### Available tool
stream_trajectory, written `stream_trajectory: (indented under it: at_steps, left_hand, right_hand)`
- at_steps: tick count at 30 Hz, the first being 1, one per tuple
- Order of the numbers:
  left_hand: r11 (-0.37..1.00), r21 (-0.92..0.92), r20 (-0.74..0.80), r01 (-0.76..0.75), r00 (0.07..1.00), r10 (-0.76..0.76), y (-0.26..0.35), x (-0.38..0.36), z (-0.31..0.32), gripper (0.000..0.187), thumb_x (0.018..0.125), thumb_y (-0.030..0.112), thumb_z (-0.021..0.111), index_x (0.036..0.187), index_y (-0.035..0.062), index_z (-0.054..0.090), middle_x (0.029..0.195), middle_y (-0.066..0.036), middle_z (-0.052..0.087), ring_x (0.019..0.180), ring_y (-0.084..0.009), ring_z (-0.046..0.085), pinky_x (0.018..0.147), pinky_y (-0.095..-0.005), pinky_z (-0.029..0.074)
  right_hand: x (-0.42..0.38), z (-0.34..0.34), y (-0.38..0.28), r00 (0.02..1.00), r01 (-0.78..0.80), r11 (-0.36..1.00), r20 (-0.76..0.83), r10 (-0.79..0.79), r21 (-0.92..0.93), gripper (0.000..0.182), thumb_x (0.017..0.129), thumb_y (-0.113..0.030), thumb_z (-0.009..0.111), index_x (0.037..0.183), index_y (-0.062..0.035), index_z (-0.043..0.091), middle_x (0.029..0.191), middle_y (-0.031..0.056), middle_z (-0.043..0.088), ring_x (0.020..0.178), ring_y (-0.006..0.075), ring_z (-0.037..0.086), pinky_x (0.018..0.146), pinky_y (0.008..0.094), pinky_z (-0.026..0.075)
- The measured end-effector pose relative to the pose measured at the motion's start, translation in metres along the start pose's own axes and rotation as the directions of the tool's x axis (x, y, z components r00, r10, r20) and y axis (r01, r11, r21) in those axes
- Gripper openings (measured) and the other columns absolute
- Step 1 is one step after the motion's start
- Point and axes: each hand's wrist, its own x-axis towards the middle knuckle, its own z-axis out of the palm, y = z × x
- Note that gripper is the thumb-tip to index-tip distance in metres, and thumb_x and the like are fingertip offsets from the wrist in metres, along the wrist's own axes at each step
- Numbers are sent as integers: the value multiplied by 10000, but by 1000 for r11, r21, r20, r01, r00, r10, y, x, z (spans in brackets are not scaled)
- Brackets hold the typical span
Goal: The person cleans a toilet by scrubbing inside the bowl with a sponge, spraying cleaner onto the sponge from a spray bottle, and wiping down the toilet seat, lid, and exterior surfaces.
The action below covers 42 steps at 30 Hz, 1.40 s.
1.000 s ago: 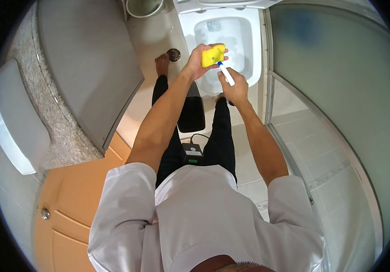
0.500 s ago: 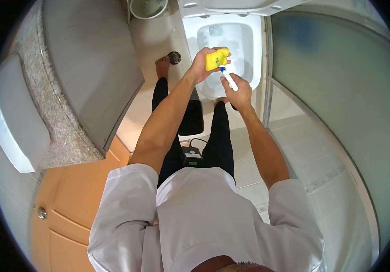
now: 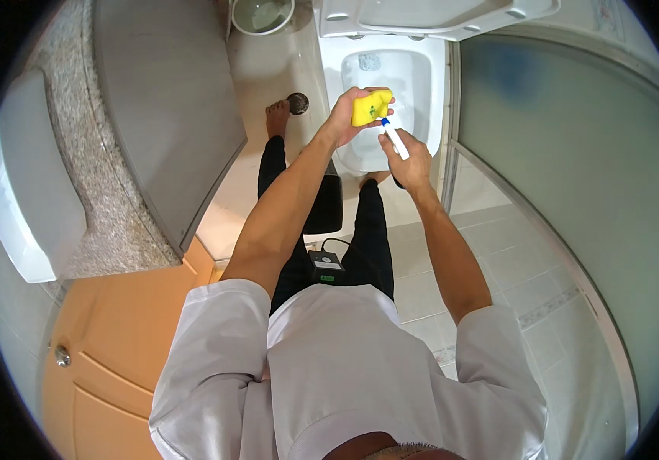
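A yellow sponge [image 3: 368, 110] with a small green mark, pinched out of shape, rests in my left hand [image 3: 342, 116]. My fingers curl under and around it, their tips showing at its right side. My right hand [image 3: 415, 162] grips a slim white tube [image 3: 397, 141] with a blue tip. That tip points up and left, right at the sponge's lower right edge. Both hands are over the near part of a white toilet bowl [image 3: 332, 84], whose raised seat and lid [image 3: 414, 14] stand beyond it.
A round pail [image 3: 290, 21] stands at the upper left, near a dark floor drain [image 3: 298, 103] by my left foot. To the left is a stone-topped counter [image 3: 126, 184] with a white basin [image 3: 27, 184]. A black bin [image 3: 326, 203] sits between my legs. Frosted glass panel [image 3: 567, 153] at right.
The whole view has shifted slightly, with the bowl and pail lower in it. Both hands keep nearly the same pose, the blue tip still close to the sponge.
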Motion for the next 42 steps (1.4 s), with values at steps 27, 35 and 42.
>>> stream_trajectory:
  at_steps: [27, 35, 42]
  left_hand:
    - [1000, -12, 7, -9, 1000, 9, -8, 2, 8, 614, 938, 384, 447, 1438, 62, 596, 1407, -141, 668, 1272, -298, 649, 1047, -412, 471]
    - [999, -26, 4, -36, 999, 36, -13, 3, 3, 594, 933, 389, 433, 1393, 67, 627, 1323, -106, 698, 1187, -253, 673, 956, -385, 496]
    - [1000, -19, -25, -21, 999, 20, -13, 3, -2, 593, 931, 396, 447, 1394, 74, 629, 1315, -88, 702, 1205, -238, 664, 948, -384, 486]
  right_hand:
    - [0, -1, 8, 999, -34, 995, 21, 36, -95, 391, 981, -480, 687, 1062, -109, 781, 809, 145, 737, 769, 352, 716, 726, 443, 538]
    - [-1, 4, 16, 999, -13, 990, 47, 19, -140, 464, 986, -507, 673, 1127, -76, 768, 972, 161, 750, 918, 364, 715, 827, 462, 540]
    - [-2, 4, 15, 997, 76, 992, 19, -74, -98, 455, 992, -479, 676, 1142, -58, 765, 1097, 135, 748, 1067, 336, 695, 895, 450, 546]
